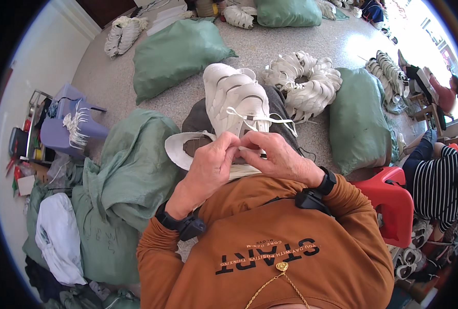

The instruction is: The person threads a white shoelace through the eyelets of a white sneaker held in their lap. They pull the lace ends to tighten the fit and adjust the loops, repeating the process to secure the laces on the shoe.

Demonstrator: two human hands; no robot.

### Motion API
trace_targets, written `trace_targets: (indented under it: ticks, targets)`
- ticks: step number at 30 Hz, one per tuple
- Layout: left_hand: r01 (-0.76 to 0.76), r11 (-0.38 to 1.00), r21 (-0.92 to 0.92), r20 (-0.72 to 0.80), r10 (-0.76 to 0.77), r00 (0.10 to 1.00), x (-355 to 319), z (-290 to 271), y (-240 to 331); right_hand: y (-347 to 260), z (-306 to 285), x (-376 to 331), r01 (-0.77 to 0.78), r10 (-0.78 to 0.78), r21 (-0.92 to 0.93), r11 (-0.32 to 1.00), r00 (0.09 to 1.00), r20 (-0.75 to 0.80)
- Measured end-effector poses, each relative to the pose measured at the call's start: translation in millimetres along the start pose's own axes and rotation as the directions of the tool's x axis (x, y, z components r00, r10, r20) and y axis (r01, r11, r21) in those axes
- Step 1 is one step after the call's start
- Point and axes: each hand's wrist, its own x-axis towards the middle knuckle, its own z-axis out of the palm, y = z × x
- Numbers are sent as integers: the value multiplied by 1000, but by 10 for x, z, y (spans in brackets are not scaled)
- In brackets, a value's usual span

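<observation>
A stack of nested white shoe uppers (234,95) rests on my lap, toes pointing away from me. A white shoelace (283,121) is threaded through the nearest one, its loops and ends lying loose on top. At the near end of the stack, my left hand (211,165) and my right hand (280,157) meet with fingertips pinched together. A bit of white shows between them, too small and covered to name. Beside my left hand, another white upper (180,149) lies on its side, with its brownish inside showing.
Stuffed green sacks (180,56) stand ahead, with another sack (360,121) at right beside a ring of white uppers (309,85). Loose green sacking (131,159) lies left, near a purple chair (72,126) holding white laces. Close right are a red stool (388,201) and a person in stripes (435,180).
</observation>
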Motion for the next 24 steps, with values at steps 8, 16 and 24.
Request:
trace_targets:
  ticks: [8,16,24]
  targets:
    - [103,979,176,-252,-56,966,133,435,-584,130,-376,-31,-97,181,470,877,974,-138]
    - [264,855,446,-289,-142,947,353,973,-1038,-268,-362,-23,-203,189,479,854,979,77]
    - [261,853,453,-301,-129,945,347,1000,-1049,-1075,-667,-223,346,-435,603,719,901,2]
